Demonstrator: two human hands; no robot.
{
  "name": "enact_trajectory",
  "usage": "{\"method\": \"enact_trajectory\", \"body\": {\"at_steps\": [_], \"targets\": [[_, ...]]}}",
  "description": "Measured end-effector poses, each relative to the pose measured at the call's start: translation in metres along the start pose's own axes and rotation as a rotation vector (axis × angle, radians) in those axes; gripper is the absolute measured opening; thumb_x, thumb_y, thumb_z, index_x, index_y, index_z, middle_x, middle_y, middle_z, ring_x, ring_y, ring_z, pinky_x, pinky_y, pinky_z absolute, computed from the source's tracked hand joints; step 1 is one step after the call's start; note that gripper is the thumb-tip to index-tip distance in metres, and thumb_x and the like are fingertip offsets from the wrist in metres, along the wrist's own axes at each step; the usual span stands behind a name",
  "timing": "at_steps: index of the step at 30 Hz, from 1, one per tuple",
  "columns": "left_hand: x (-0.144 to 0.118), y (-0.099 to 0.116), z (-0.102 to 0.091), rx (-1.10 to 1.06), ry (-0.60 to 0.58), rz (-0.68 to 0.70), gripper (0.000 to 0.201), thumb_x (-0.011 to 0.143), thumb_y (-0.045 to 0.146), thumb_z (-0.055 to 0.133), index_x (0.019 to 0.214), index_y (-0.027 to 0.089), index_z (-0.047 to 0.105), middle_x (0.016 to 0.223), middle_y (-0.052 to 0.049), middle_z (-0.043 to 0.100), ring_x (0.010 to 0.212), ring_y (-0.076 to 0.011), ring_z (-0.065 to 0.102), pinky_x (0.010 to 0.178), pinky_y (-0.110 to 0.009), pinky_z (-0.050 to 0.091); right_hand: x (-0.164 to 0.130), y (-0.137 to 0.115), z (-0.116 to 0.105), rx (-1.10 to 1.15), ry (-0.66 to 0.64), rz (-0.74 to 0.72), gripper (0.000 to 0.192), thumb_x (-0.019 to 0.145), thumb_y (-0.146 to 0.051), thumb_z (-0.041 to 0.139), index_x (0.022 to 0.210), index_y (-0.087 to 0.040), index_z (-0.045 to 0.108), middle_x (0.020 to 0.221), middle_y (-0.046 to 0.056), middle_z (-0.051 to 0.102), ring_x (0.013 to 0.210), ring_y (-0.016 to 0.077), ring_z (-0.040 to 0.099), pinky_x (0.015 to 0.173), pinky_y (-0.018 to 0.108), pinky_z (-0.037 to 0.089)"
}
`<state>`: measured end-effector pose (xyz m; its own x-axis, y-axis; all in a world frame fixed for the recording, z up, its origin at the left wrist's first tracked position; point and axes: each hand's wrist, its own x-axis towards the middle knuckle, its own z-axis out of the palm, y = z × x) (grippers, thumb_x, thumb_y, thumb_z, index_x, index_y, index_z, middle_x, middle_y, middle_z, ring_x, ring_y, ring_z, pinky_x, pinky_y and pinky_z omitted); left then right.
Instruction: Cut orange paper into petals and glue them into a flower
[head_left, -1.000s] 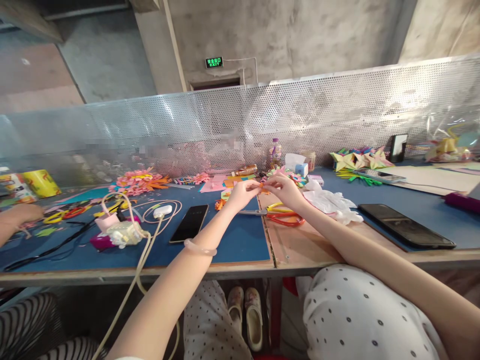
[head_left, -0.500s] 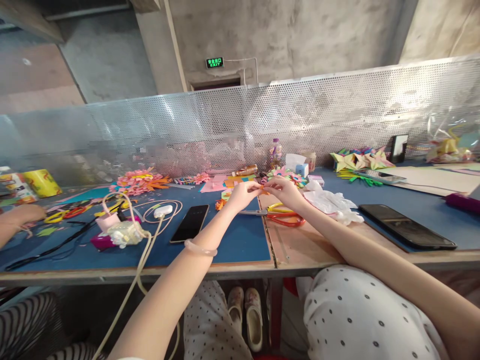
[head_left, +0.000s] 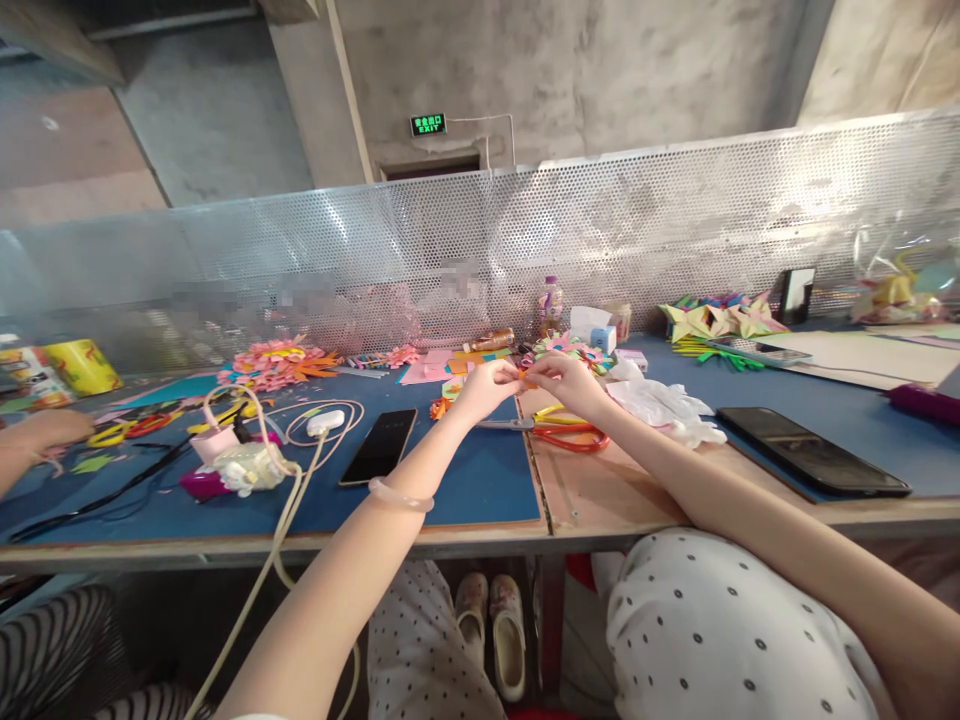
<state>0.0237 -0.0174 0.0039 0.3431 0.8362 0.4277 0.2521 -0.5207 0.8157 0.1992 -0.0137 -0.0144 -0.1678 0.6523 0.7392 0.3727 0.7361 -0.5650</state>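
My left hand (head_left: 486,385) and my right hand (head_left: 568,379) meet above the blue table mat (head_left: 465,480), fingertips pinched together on a small orange paper piece (head_left: 526,377). A pale bangle (head_left: 400,495) sits on my left wrist. Red-handled scissors (head_left: 559,434) lie on the table just under my right hand. More folded orange paper (head_left: 439,407) rests below my left hand, and a black phone (head_left: 379,446) lies to its left.
Another person's hand (head_left: 45,430) rests at the far left near cut paper. A white charger and cables (head_left: 255,460) lie left of the phone. A second black phone (head_left: 814,452), white tissue (head_left: 660,405), paper flowers (head_left: 277,362) and a perforated metal screen (head_left: 525,240) stand around.
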Motion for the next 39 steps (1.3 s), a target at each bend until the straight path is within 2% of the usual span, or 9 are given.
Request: {"method": "enact_trajectory", "body": {"at_steps": [4,7,10,14,25,31,39], "targets": [[0.0008,-0.0028,0.0009,-0.201,0.037,-0.098,0.017,0.070,0.021,0.072,0.081,0.013,0.062,0.074,-0.005,0.071,0.072,-0.0165,0.067,0.079,-0.035,0.051,0.0014,-0.0017,-0.0023,-0.072,0.093,-0.098,0.019,0.079,-0.030,0.063,0.095,-0.022,0.066,0.094,0.006,0.059,0.081,0.0183,0.058,0.074,0.036,0.049],[0.0014,-0.0059,0.0009,-0.270,0.053,-0.133,0.022,0.068,0.022,0.075,0.083,0.012,0.063,0.074,-0.005,0.071,0.071,-0.0161,0.067,0.080,-0.036,0.051,0.0012,-0.0036,-0.0041,-0.187,0.132,-0.264,0.009,0.083,-0.026,0.059,0.087,-0.022,0.066,0.091,0.007,0.058,0.088,0.0215,0.056,0.081,0.040,0.047],[0.0015,-0.0067,0.0004,-0.284,0.039,-0.111,0.023,0.067,0.024,0.076,0.085,0.012,0.066,0.078,-0.007,0.071,0.074,-0.0162,0.067,0.082,-0.037,0.051,0.0004,-0.0036,-0.0036,-0.281,0.110,-0.356,0.009,0.084,-0.025,0.057,0.083,-0.024,0.065,0.089,0.007,0.057,0.090,0.0239,0.053,0.085,0.045,0.044],[0.0006,-0.0049,0.0003,-0.278,0.028,-0.088,0.024,0.068,0.028,0.076,0.085,0.012,0.069,0.083,-0.008,0.072,0.076,-0.0165,0.067,0.084,-0.037,0.050,-0.0009,-0.0019,-0.0016,-0.376,0.080,-0.381,0.010,0.085,-0.026,0.056,0.084,-0.024,0.066,0.090,0.008,0.057,0.090,0.0248,0.052,0.083,0.044,0.044],[0.0005,-0.0031,0.0025,-0.315,0.014,-0.070,0.025,0.064,0.024,0.078,0.083,0.011,0.069,0.077,-0.007,0.072,0.074,-0.0168,0.068,0.082,-0.036,0.052,-0.0027,-0.0013,-0.0002,-0.473,0.125,-0.430,0.010,0.086,-0.024,0.056,0.086,-0.021,0.065,0.090,0.008,0.059,0.088,0.0241,0.054,0.078,0.040,0.045],[0.0001,-0.0026,0.0021,-0.267,0.008,-0.057,0.024,0.066,0.024,0.077,0.084,0.011,0.069,0.079,-0.007,0.073,0.076,-0.0177,0.068,0.084,-0.037,0.051,-0.0029,0.0001,0.0008,-0.514,0.142,-0.470,0.009,0.087,-0.022,0.055,0.084,-0.021,0.063,0.087,0.008,0.059,0.084,0.0227,0.053,0.074,0.038,0.045],[-0.0011,-0.0021,0.0020,-0.152,-0.022,-0.024,0.018,0.071,0.023,0.073,0.086,0.013,0.070,0.084,-0.009,0.074,0.081,-0.0187,0.068,0.085,-0.035,0.050,-0.0044,-0.0004,0.0040,-0.541,0.143,-0.442,0.010,0.086,-0.019,0.052,0.080,-0.020,0.060,0.087,0.008,0.059,0.083,0.0223,0.054,0.074,0.037,0.044]]}}
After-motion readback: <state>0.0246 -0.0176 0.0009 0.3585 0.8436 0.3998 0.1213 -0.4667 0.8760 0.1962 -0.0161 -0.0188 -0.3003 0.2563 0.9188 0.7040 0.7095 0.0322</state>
